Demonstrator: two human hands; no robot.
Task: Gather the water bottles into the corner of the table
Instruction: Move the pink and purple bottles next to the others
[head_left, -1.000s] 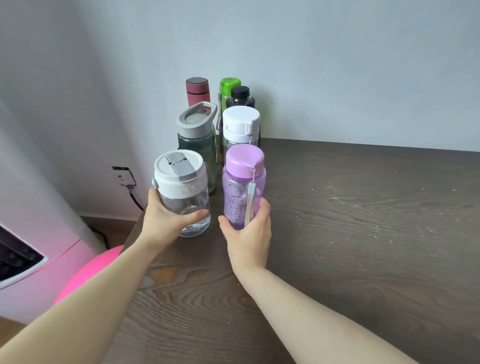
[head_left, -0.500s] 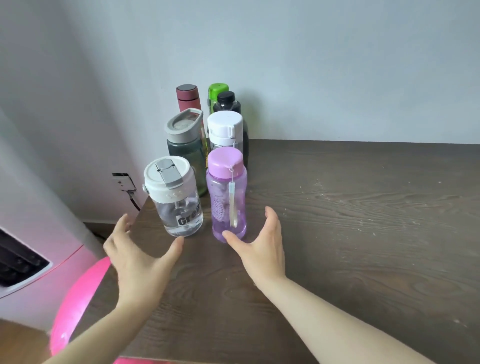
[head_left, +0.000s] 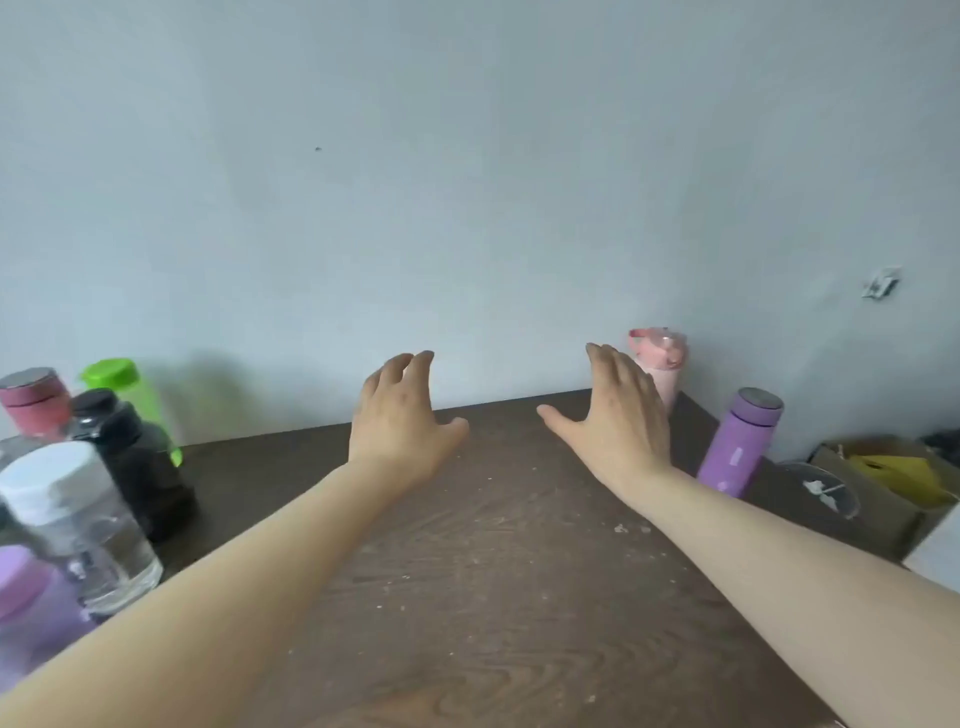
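Several bottles stand grouped at the left edge of the dark wooden table (head_left: 493, 545): a green-capped bottle (head_left: 132, 395), a black bottle (head_left: 130, 457), a red flask (head_left: 34, 402), a clear white-capped bottle (head_left: 78, 525) and a purple-lidded bottle (head_left: 31, 613). At the far right a pale pink bottle (head_left: 667, 364) stands by the wall and a purple flask (head_left: 740, 441) sits nearer the right edge. My left hand (head_left: 400, 421) hovers open over the table's middle. My right hand (head_left: 613, 415) is open too, just left of the pink bottle, partly covering it.
A pale wall runs behind the table. Off the right edge sit a cardboard box (head_left: 883, 483) with something yellow inside and a clear round lid (head_left: 826, 493). A small clip (head_left: 880, 285) is stuck on the wall.
Both hands let go of the clear and purple bottles and swung right, as did my view. The grouped bottles now sit at the left edge; two bottles on the right came into view.
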